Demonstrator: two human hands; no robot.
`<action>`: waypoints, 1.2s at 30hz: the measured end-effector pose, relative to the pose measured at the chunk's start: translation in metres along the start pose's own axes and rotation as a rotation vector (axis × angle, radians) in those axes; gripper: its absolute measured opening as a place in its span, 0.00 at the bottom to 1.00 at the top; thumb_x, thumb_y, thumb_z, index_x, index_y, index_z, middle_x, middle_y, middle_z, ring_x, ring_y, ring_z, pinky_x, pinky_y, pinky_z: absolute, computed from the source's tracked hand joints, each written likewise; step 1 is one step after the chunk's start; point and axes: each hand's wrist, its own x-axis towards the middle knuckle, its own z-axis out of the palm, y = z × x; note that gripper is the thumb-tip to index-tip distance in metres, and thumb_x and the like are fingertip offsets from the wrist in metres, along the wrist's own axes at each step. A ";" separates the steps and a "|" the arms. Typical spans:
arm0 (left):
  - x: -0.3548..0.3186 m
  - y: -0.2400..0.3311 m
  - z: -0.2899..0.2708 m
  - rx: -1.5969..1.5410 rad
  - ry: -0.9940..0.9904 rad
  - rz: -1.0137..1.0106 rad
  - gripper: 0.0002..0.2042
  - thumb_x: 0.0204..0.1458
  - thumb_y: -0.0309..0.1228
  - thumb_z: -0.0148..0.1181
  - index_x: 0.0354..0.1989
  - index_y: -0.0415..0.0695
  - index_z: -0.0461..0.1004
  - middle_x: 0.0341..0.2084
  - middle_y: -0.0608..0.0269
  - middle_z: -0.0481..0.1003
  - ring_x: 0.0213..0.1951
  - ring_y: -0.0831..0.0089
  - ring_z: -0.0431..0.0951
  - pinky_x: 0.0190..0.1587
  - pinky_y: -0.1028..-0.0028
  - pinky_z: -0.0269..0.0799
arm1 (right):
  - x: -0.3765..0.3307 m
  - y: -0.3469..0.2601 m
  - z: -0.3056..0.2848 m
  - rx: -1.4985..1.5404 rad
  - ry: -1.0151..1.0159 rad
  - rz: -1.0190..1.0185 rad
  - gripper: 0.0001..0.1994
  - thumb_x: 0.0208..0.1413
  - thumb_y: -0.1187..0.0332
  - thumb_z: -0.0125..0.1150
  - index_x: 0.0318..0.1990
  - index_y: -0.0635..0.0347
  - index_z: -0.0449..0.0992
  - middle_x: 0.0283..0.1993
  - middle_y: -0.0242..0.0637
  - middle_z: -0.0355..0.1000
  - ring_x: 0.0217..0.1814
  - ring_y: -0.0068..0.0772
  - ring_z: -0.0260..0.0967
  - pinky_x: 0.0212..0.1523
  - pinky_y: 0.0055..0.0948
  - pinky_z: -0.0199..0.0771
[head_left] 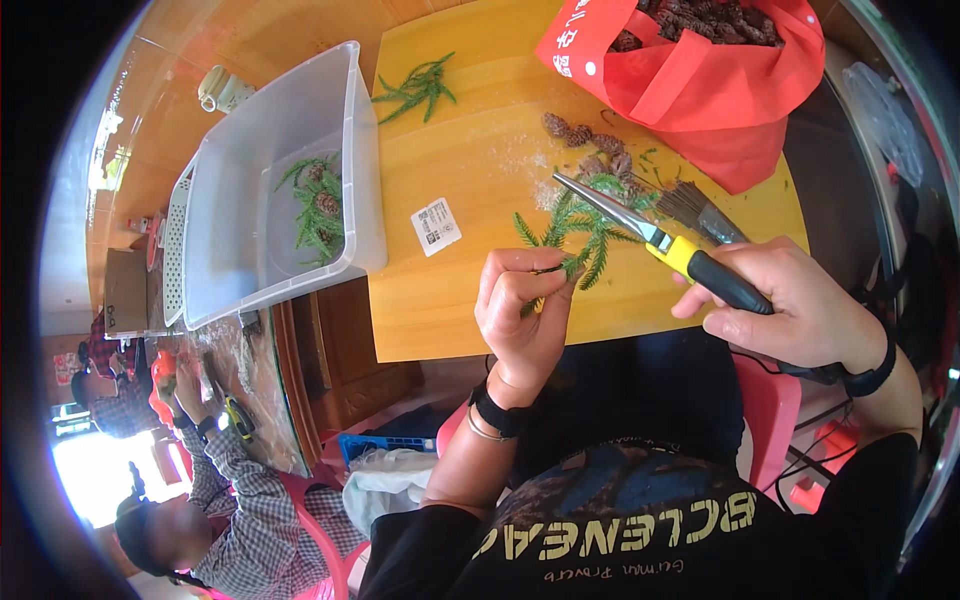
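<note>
My left hand [525, 315] pinches the stem end of a green artificial pine sprig [592, 240] over the yellow wooden table. In my right hand [805, 305] is a pair of long-nose pliers [680, 252] with black and yellow handles. Their slim metal jaws reach over the sprig, pointing up and left; whether they touch it I cannot tell. Just beyond lie several brown pine cones [610, 155]. A bundle of thin brown wire stems [690, 208], partly in clear wrap, rests beside the pliers.
A red bag [700, 90] full of pine cones stands at the far right. At left is a clear plastic bin [365, 190] holding a sprig with cones [320, 205]. Another green sprig [420, 88] and a white label [436, 226] lie on the table [450, 310]. A co-worker [240, 510] sits lower left.
</note>
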 end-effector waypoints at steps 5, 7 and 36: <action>0.001 0.000 -0.001 -0.043 -0.007 -0.049 0.12 0.36 0.12 0.64 0.25 0.40 0.68 0.29 0.58 0.72 0.31 0.68 0.73 0.31 0.75 0.70 | -0.010 0.003 -0.007 0.010 0.028 -0.103 0.09 0.48 0.70 0.58 0.35 0.65 0.75 0.24 0.34 0.72 0.22 0.24 0.67 0.27 0.21 0.65; 0.001 0.000 -0.003 -0.044 0.002 -0.076 0.12 0.37 0.13 0.64 0.26 0.40 0.68 0.32 0.57 0.71 0.34 0.69 0.72 0.33 0.76 0.69 | -0.018 -0.001 -0.015 0.059 0.044 -0.055 0.10 0.47 0.70 0.59 0.36 0.66 0.75 0.24 0.32 0.72 0.22 0.20 0.65 0.28 0.19 0.64; 0.014 0.000 -0.015 0.915 -0.288 -0.085 0.15 0.38 0.32 0.66 0.36 0.46 0.71 0.43 0.59 0.66 0.53 0.59 0.61 0.54 0.60 0.52 | -0.024 0.117 -0.028 -0.621 0.515 0.018 0.07 0.45 0.74 0.59 0.26 0.65 0.66 0.27 0.42 0.66 0.32 0.43 0.65 0.33 0.34 0.65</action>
